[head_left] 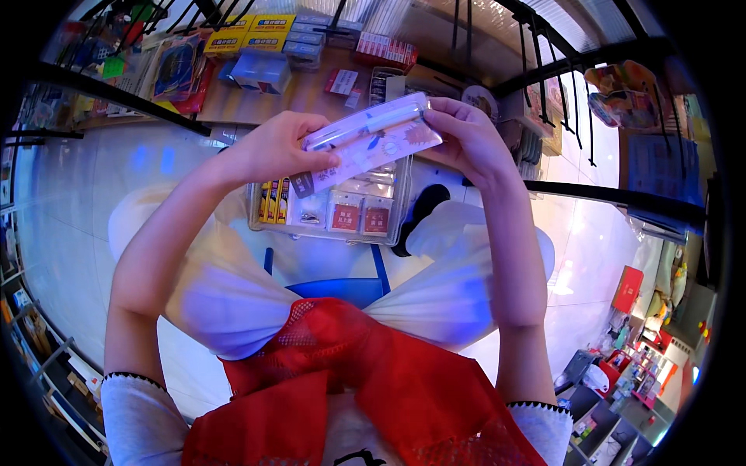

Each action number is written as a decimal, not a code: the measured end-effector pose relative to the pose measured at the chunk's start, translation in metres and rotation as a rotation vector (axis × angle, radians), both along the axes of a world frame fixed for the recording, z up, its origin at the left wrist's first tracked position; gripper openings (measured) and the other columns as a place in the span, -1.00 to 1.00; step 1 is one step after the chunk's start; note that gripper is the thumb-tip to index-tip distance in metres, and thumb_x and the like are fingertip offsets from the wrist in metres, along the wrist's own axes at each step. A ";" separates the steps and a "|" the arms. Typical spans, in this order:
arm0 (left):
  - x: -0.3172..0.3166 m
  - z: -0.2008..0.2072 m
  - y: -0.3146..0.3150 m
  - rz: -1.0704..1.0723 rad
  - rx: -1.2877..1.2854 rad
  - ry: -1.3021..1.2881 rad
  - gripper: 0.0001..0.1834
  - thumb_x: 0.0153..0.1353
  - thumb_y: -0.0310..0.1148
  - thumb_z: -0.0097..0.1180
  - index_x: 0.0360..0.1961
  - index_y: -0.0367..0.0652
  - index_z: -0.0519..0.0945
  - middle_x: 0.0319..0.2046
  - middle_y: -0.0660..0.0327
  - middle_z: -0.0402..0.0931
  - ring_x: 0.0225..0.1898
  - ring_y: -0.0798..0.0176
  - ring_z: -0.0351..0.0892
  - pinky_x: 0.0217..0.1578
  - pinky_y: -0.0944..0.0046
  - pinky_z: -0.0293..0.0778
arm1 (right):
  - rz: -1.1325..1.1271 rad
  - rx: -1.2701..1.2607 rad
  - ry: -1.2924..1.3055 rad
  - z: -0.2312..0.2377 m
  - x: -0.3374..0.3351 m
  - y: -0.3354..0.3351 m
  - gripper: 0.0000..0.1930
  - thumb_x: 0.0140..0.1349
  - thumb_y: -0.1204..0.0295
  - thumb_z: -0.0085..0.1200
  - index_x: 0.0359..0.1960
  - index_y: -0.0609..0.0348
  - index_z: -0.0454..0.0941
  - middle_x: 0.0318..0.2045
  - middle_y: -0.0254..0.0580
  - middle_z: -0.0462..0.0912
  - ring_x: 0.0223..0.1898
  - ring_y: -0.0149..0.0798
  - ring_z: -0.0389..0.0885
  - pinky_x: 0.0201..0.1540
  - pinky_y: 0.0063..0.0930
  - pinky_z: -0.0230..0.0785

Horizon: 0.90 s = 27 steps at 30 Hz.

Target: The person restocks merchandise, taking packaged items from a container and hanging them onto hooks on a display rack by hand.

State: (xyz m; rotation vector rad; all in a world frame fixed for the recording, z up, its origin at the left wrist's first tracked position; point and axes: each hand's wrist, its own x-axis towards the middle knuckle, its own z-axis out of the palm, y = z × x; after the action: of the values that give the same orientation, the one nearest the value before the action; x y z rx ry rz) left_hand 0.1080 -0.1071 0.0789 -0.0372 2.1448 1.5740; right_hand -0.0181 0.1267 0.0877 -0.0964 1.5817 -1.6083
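A flat, pale pink and white blister pack [373, 140] with a long clear bulge is held up between both hands, tilted with its right end higher. Inside the bulge is a slim, light-coloured stick-like item whose kind I cannot make out. My left hand [276, 147] grips the lower left end, thumb across the front. My right hand [470, 140] pinches the upper right end near its edge. Below the pack is a clear plastic tray [330, 233], partly covered by it, with yellow-and-red small packs [273, 202] and red-and-white square packets [344, 217] inside.
Behind the hands, a wooden shelf [318, 85] carries yellow boxes [268, 33], a blue-white box [262, 71] and a red-white box [385, 51]. Black metal hooks [536, 85] jut out at upper right. A blue stool [342, 290] stands between my knees.
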 end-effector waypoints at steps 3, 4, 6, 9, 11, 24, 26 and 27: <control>-0.004 -0.016 0.013 -0.015 0.025 0.115 -0.64 0.10 -0.33 0.12 -0.10 -0.28 0.45 -0.41 0.24 0.50 -0.39 0.45 0.43 -0.29 0.39 0.39 | -0.037 0.011 0.007 -0.002 0.001 0.002 -0.73 0.22 0.44 -0.04 -0.08 0.30 0.41 -0.28 -0.21 0.55 -0.22 -0.39 0.55 -0.15 -0.51 0.48; -0.007 -0.022 0.019 0.052 0.122 0.218 -0.64 0.13 -0.33 0.09 -0.06 -0.27 0.43 -0.38 0.24 0.50 -0.38 0.45 0.43 -0.29 0.40 0.39 | -0.064 0.011 0.029 -0.001 0.002 0.001 -0.76 0.22 0.44 -0.04 -0.11 0.29 0.43 -0.30 -0.22 0.55 -0.24 -0.40 0.55 -0.16 -0.52 0.48; -0.016 -0.011 0.033 0.160 0.317 0.159 -0.64 0.20 -0.33 0.00 0.01 -0.24 0.39 -0.32 0.25 0.49 -0.27 0.42 0.43 -0.21 0.40 0.39 | -0.081 -0.022 0.041 0.003 0.004 0.001 -0.76 0.22 0.43 -0.03 -0.12 0.29 0.45 -0.31 -0.22 0.55 -0.26 -0.41 0.55 -0.16 -0.52 0.47; -0.034 -0.002 0.041 0.114 0.338 -0.072 -0.62 0.20 -0.31 -0.01 0.01 -0.25 0.38 -0.29 0.27 0.50 -0.18 0.42 0.43 -0.13 0.41 0.36 | -0.145 -0.059 0.058 0.005 -0.002 0.005 -0.78 0.21 0.42 -0.02 -0.17 0.29 0.48 -0.34 -0.23 0.56 -0.31 -0.41 0.56 -0.18 -0.53 0.46; -0.042 0.012 0.038 -0.016 0.239 -0.051 -0.61 0.17 -0.32 0.03 0.00 -0.25 0.40 -0.29 0.27 0.51 -0.20 0.43 0.44 -0.15 0.42 0.37 | -0.188 -0.074 0.063 0.007 -0.007 0.009 -0.79 0.19 0.42 0.00 -0.20 0.28 0.51 -0.37 -0.24 0.58 -0.33 -0.41 0.56 -0.20 -0.54 0.44; -0.059 0.011 -0.008 0.224 0.154 -0.033 -0.69 0.08 -0.47 0.10 -0.12 -0.30 0.44 -0.32 0.27 0.53 -0.31 0.47 0.50 -0.27 0.45 0.47 | -0.081 0.187 0.087 -0.004 -0.026 0.053 -0.80 0.16 0.53 -0.01 -0.17 0.30 0.42 -0.35 -0.21 0.56 -0.34 -0.42 0.57 -0.25 -0.61 0.46; -0.057 0.003 -0.005 0.258 0.109 0.060 -0.68 0.15 -0.47 0.02 -0.05 -0.27 0.42 -0.34 0.29 0.53 -0.33 0.47 0.50 -0.28 0.46 0.47 | 0.029 0.195 0.047 -0.003 -0.023 0.055 -0.79 0.13 0.57 0.01 -0.18 0.31 0.44 -0.36 -0.20 0.57 -0.34 -0.41 0.58 -0.25 -0.63 0.46; -0.057 0.002 -0.003 0.258 0.109 0.061 -0.68 0.15 -0.47 0.02 -0.05 -0.27 0.42 -0.34 0.29 0.53 -0.33 0.47 0.50 -0.28 0.46 0.47 | 0.029 0.196 0.048 -0.004 -0.022 0.054 -0.79 0.13 0.57 0.01 -0.18 0.31 0.44 -0.36 -0.20 0.57 -0.34 -0.41 0.58 -0.25 -0.63 0.46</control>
State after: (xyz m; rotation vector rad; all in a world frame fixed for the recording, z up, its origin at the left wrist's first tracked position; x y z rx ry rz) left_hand 0.0510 -0.1096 0.0809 -0.2424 2.1657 1.8572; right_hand -0.0399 0.1807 0.0840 -0.0533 1.7586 -1.4307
